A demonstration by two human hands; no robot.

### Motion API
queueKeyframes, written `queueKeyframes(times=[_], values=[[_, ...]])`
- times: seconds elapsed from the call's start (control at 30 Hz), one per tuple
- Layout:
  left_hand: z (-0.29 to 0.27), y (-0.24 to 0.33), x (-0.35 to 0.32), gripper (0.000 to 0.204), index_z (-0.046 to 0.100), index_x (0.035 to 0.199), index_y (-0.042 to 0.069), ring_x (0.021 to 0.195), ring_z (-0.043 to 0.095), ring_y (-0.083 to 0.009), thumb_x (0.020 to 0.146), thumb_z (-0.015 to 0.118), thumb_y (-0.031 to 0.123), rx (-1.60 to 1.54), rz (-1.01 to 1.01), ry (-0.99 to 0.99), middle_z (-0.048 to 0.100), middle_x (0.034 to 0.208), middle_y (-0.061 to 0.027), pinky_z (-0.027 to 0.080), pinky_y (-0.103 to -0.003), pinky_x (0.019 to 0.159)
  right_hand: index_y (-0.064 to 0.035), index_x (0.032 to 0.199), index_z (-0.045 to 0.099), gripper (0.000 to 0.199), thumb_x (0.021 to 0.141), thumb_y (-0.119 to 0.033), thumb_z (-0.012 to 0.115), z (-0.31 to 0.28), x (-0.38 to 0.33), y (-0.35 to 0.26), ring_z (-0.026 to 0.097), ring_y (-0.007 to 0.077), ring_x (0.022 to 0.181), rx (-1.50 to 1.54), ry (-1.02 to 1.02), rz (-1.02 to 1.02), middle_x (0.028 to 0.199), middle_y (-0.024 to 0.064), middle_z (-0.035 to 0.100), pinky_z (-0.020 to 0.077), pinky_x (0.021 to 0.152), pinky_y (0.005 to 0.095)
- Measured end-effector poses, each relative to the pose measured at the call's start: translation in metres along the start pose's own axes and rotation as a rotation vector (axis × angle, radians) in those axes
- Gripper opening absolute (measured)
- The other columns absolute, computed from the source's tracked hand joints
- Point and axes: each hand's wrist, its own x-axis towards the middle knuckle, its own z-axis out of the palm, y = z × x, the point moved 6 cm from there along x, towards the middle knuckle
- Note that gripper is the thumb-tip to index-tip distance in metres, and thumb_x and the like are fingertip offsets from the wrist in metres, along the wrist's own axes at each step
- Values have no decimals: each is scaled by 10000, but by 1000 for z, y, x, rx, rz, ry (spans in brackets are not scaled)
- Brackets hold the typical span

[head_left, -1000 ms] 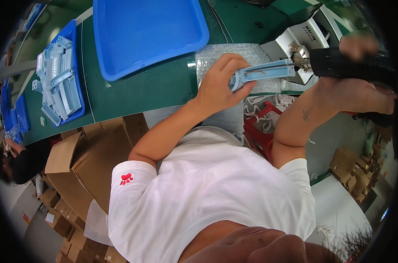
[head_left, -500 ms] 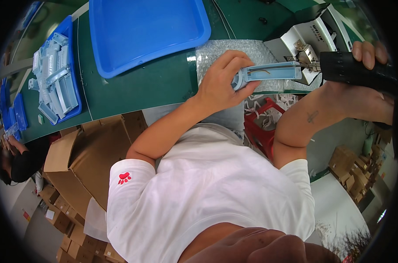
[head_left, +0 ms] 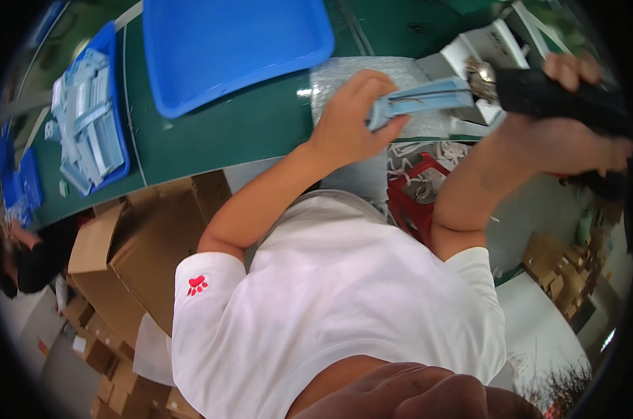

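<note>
In my left hand (head_left: 351, 115) is a long, light-blue plastic housing (head_left: 428, 100) with an open channel, its left end between my thumb and fingers. My right hand (head_left: 571, 145) is wrapped round a thick black electric screwdriver (head_left: 550, 94), lying nearly level. Its metal nose meets the right end of the housing. A thin dark shaft and a short brownish wire show inside the channel. Behind the nose is a silver-and-white machine (head_left: 470, 52); blur hides where exactly the tip touches.
Bubble wrap (head_left: 428, 124) lies beneath the housing on the green table (head_left: 226, 143). A large blue tray (head_left: 236, 52) stands at the back; another tray at left holds several light-blue housings (head_left: 90, 115). A red stool (head_left: 411, 199) and cardboard boxes (head_left: 142, 244) are below. Another person works at far left.
Both hands have moved slightly upward in the picture. The housing's right end now tilts up more, and the screwdriver has shifted a little left and up with it.
</note>
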Motion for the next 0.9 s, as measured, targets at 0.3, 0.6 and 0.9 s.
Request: queueKeyframes(times=[0.3,0.6,0.9], values=[[-2,0,2,352,601,1099,34,873,653,-225,795,777,47,51,-117,10,650,1026,-119,515,-326,771,-12,1097,569,781,841,-747,496,-15,29,-82,558,215,710,146,-181,21,896,142,581,462,649,359],[0,-1,1,349,601,1086,26,899,651,-221,783,774,29,46,-63,-7,653,1048,-114,513,-322,789,14,1192,496,701,929,-634,457,41,24,-44,590,295,612,-745,21,-464,800,207,609,530,614,439],[0,-3,0,392,599,1097,29,968,642,-277,755,789,19,-6,-21,28,638,1093,-131,508,-354,828,-37,1122,544,724,861,-712,508,27,1,-40,523,217,639,140,-124,81,831,124,537,451,592,344]])
